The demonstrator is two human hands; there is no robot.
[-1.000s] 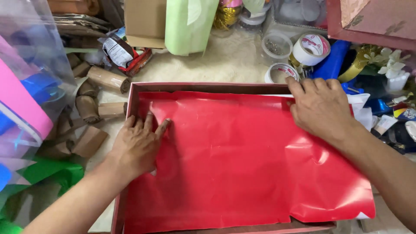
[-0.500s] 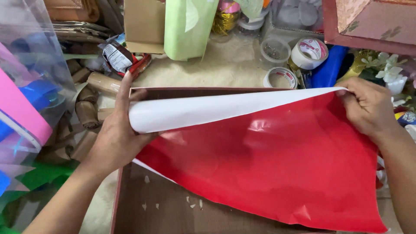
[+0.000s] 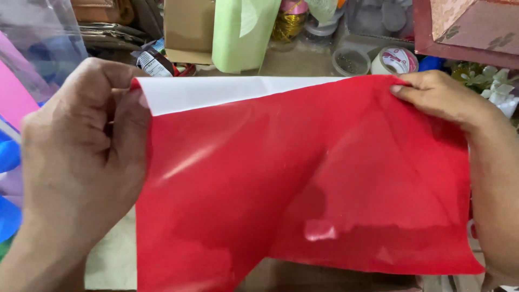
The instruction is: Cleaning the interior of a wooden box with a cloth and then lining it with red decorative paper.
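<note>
Above a cluttered desk, the left hand at 9 o'clock and right hand at 2 o'clock gripped a glossy red paper sheet, white underside folded over.

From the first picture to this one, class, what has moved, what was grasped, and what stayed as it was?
The red sheet of paper, first lying flat in the brown box under both palms, has been pinched at its top corners by the left hand and right hand and lifted towards the camera, its top edge folded over to show the white back. The tape roll and green roll stayed put.
</note>
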